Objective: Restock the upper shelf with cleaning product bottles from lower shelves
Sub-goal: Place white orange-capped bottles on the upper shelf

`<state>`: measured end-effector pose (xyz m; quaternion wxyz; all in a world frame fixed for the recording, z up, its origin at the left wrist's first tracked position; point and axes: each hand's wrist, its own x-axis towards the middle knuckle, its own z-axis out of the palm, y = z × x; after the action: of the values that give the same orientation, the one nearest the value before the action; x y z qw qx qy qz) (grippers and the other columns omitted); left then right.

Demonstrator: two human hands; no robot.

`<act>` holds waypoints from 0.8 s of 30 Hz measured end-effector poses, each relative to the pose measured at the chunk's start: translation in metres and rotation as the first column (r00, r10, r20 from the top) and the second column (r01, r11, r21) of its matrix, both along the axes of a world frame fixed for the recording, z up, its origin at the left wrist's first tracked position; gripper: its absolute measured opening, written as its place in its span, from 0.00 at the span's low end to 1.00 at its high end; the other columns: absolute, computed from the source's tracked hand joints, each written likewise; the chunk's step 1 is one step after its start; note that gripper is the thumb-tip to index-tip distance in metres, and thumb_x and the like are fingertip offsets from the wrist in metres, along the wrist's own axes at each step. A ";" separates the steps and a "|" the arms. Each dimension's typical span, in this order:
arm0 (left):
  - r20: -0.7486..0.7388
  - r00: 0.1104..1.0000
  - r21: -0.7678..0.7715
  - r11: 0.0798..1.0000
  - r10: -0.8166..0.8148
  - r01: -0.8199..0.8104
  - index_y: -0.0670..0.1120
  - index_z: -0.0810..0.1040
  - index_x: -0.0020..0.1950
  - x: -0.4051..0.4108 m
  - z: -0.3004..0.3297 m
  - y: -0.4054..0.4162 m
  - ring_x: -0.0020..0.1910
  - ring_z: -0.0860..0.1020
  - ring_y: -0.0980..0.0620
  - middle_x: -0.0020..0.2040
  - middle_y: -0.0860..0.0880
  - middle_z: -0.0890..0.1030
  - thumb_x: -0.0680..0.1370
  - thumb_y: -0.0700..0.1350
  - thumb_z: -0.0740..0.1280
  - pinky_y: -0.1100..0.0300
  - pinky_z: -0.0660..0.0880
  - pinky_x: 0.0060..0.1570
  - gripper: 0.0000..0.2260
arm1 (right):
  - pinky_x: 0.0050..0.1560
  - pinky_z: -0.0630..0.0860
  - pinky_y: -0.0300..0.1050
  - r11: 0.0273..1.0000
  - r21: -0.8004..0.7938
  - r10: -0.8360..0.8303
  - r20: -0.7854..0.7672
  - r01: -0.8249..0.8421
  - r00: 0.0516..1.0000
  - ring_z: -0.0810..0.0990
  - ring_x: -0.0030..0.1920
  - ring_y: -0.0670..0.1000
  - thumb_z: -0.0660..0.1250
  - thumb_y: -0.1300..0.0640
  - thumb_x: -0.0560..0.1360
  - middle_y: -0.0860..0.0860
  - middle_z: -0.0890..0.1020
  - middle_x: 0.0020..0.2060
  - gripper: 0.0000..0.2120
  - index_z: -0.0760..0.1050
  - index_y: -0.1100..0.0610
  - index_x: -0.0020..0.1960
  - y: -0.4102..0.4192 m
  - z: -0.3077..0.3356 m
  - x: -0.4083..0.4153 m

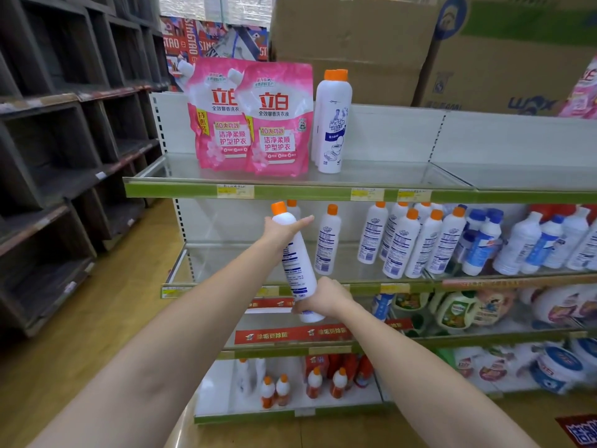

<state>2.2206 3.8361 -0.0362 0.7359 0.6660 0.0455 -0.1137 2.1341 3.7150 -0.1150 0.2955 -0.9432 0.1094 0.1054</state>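
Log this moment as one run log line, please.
both hands: left hand, right hand hold white bottle | below upper shelf | not placed

Shop aisle surroundings
Two pink detergent pouches (248, 116), brown cardboard boxes (352, 43) above, dark wooden racks (64, 140) left, wood floor (106, 318).

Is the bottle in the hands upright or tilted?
Tilted. The bottle leans with its orange cap up and to the left; the left hand grips near the top and the right hand holds the base.
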 end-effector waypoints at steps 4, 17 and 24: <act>0.131 0.991 0.075 0.996 0.042 -0.052 0.45 0.65 0.60 0.004 0.014 -0.009 0.48 0.80 0.41 0.54 0.41 0.76 0.68 0.40 0.75 0.44 0.80 0.51 0.26 | 0.42 0.82 0.48 0.999 -0.030 -0.013 0.089 0.016 0.996 0.82 0.40 0.50 0.78 0.37 0.61 0.48 0.83 0.41 0.24 0.78 0.49 0.49 0.010 0.006 0.006; 0.466 0.868 -0.089 0.967 -0.172 0.240 0.47 0.77 0.51 0.028 0.127 -0.045 0.48 0.83 0.42 0.47 0.44 0.84 0.75 0.40 0.73 0.42 0.80 0.51 0.08 | 0.44 0.75 0.41 0.880 0.463 -0.110 0.413 -0.104 0.904 0.79 0.49 0.49 0.80 0.56 0.68 0.49 0.80 0.49 0.24 0.71 0.51 0.58 -0.037 0.103 0.045; 0.591 0.795 -0.017 0.984 -0.133 0.177 0.40 0.79 0.57 0.056 0.195 -0.081 0.51 0.84 0.39 0.53 0.37 0.83 0.71 0.55 0.76 0.39 0.80 0.53 0.23 | 0.46 0.73 0.43 0.859 0.508 -0.286 0.581 -0.064 0.762 0.78 0.51 0.48 0.77 0.52 0.70 0.46 0.78 0.51 0.26 0.67 0.53 0.60 -0.055 0.149 0.085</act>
<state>2.2769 3.7554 0.1591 0.7252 0.6432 -0.2430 0.0364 2.2187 3.6599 0.0342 0.5538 -0.8038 0.0291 -0.2152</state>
